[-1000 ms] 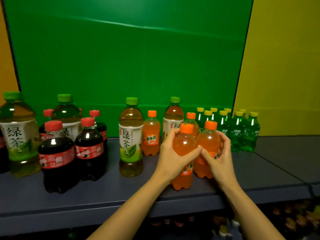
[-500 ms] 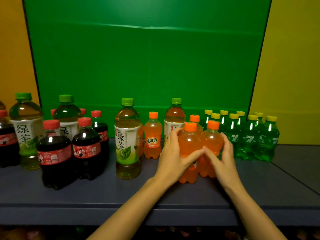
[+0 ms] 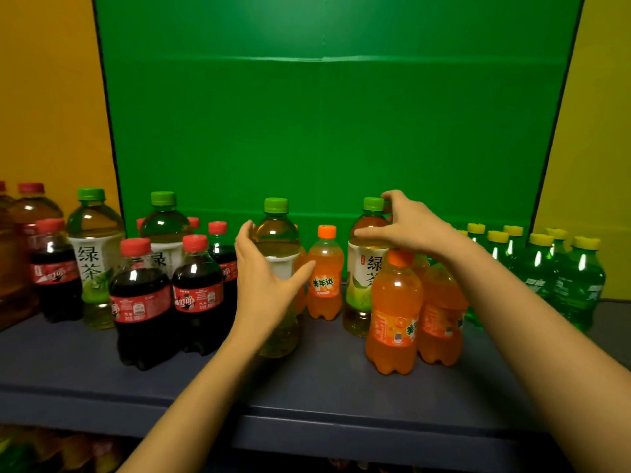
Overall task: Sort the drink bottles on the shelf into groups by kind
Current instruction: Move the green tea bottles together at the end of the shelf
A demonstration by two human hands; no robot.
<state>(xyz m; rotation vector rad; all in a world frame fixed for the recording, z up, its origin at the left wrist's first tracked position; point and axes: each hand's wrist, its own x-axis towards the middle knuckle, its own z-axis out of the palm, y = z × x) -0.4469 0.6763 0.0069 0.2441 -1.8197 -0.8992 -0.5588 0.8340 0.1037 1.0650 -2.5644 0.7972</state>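
My left hand wraps around the body of a green-capped green tea bottle at the shelf's middle. My right hand arches over the neck of a second green tea bottle, thumb on its shoulder and fingers behind its cap. Two orange soda bottles stand together in front of that bottle, and another orange soda bottle stands between the two teas. To the left, two more green tea bottles stand among several red-capped cola bottles. Several green soda bottles with yellow caps are grouped at the right.
All bottles stand on a dark blue shelf with a green backing panel between yellow walls. Brown tea bottles with red caps sit at the far left. Blurred bottles show on a lower shelf.
Both hands let go of the two orange soda bottles, which now stand on the shelf. The left hand moved to the middle green tea bottle, the right hand up to the other one's neck.
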